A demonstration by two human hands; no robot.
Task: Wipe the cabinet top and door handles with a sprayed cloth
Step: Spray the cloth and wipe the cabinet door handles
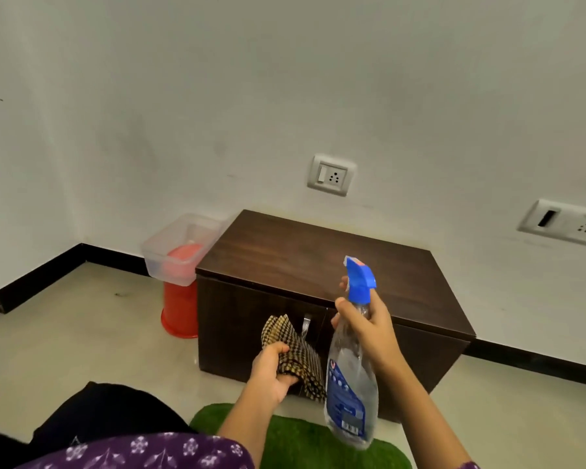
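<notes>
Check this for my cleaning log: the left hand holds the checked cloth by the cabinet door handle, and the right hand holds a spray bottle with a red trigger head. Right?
Not quite. In the head view the spray bottle in the right hand has a blue trigger head, not red. The rest holds: the left hand holds the checked cloth by the cabinet door handle.

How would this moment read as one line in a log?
left hand: holds checked cloth | right hand: holds spray bottle, nozzle toward cabinet | cabinet top: bare

Soft, even indoor light with faint shadows; the wall (285,79) darkens toward the corners. Wide-angle bending curves the skirting (41,275). The whole frame is slightly soft.
</notes>
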